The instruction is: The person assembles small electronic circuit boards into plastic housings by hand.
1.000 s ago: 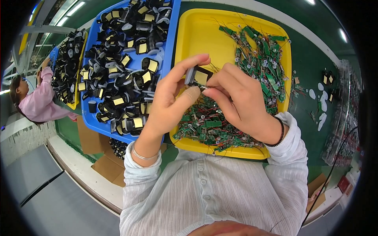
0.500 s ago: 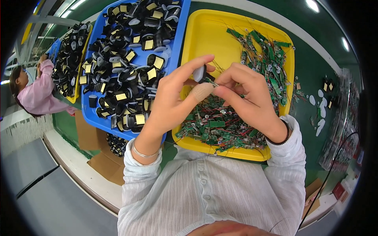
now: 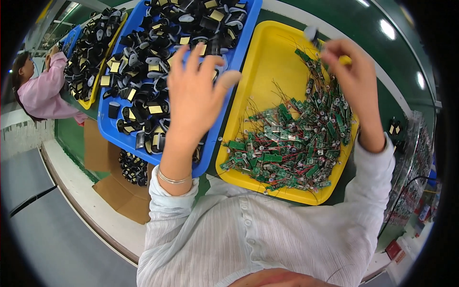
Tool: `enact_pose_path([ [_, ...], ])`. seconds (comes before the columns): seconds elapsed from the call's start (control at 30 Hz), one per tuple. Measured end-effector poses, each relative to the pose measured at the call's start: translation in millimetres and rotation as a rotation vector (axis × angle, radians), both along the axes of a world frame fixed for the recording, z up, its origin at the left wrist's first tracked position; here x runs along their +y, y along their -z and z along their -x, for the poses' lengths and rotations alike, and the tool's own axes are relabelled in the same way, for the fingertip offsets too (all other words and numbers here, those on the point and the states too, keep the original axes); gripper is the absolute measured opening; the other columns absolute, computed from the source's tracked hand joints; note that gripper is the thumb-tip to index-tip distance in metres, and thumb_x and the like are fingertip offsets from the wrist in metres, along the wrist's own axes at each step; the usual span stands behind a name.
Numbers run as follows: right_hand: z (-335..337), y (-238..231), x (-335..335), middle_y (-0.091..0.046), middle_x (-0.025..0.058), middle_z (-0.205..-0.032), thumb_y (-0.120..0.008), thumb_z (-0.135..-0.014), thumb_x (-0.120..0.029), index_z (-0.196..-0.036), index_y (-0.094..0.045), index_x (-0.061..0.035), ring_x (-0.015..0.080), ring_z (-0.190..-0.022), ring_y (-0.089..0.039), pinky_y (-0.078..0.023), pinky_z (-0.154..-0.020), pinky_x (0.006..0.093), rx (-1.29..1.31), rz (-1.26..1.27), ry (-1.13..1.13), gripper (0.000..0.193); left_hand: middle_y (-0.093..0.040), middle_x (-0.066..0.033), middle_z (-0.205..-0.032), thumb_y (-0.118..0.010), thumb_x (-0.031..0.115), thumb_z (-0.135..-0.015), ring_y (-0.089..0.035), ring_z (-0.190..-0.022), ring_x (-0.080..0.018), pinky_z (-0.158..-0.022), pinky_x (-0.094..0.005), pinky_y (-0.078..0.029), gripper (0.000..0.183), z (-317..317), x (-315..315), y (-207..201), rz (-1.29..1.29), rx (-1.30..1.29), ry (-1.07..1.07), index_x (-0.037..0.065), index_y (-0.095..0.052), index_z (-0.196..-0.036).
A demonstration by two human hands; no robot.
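Note:
My left hand [image 3: 193,98] is over the blue tray [image 3: 111,136], its fingers spread and nothing in them. Beneath and around it lie many black plastic housings [image 3: 155,109], several with pale yellow pads and grey covers. At the far right corner of the yellow tray [image 3: 237,110], my right hand [image 3: 351,67] has its fingers bent, blurred by motion. A black housing with a grey cover [image 3: 313,35] shows at its fingertips and appears pinched there. Below lie heaped green circuit boards [image 3: 287,143] with thin red and black wires.
To the left, another yellow tray [image 3: 86,102] holds more black housings, and a person in pink [image 3: 45,93] sits beyond it. An open cardboard box [image 3: 122,196] with small parts stands below the blue tray. Clear plastic packs [image 3: 413,162] lie at the right.
My hands have parted. The left has let go of the housing and moved left over the blue tray; the right has carried the housing up and right. The view has shifted slightly.

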State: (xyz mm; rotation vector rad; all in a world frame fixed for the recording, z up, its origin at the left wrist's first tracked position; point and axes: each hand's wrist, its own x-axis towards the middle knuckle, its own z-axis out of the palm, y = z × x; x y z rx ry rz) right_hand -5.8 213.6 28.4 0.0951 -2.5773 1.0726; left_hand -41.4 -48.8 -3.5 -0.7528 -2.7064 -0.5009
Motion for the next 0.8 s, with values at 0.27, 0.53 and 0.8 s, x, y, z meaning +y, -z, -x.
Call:
enact_pose_path([
  [0.27,118.8,77.3,141.1,-0.063,0.0076,-0.085,-0.057,-0.080,-0.028,-0.093,-0.061,-0.0112,0.0212,-0.080,-0.062,-0.047,-0.069,0.0297,-0.009,-0.601,0.369,0.022,-0.059,-0.0095,-0.094,-0.047,0.048,-0.083,-0.047,-0.101,-0.0312,-0.085,-0.0522,-0.031,0.043,12.5,-6.8,6.8,0.156,-0.165,-0.177,0.008,-0.061,-0.089],
  [0.53,111.5,85.8,157.6,-0.061,0.0099,-0.100,-0.056,-0.079,-0.036,-0.113,-0.053,-0.0129,0.0270,-0.090,-0.059,-0.046,-0.077,0.0357,-0.037,-0.676,0.343,0.040,-0.054,-0.0054,-0.078,-0.070,0.013,-0.066,-0.047,-0.084,-0.0246,-0.073,-0.0304,-0.039,0.026,14.2,3.7,-9.8,-0.251,0.188,-0.052,0.006,-0.059,-0.088],
  [0.8,-31.4,2.2,-27.9,-0.056,0.0086,-0.074,-0.064,-0.071,-0.013,-0.078,-0.057,-0.0064,0.0268,-0.077,-0.052,-0.042,-0.070,0.0352,-0.120,-0.276,-0.424,0.012,-0.047,-0.0028,-0.065,-0.072,0.016,-0.063,-0.044,-0.072,-0.0201,-0.064,-0.0316,-0.038,0.025,-8.5,6.0,-13.7,-0.408,0.067,0.085,0.005,-0.061,-0.082],
])
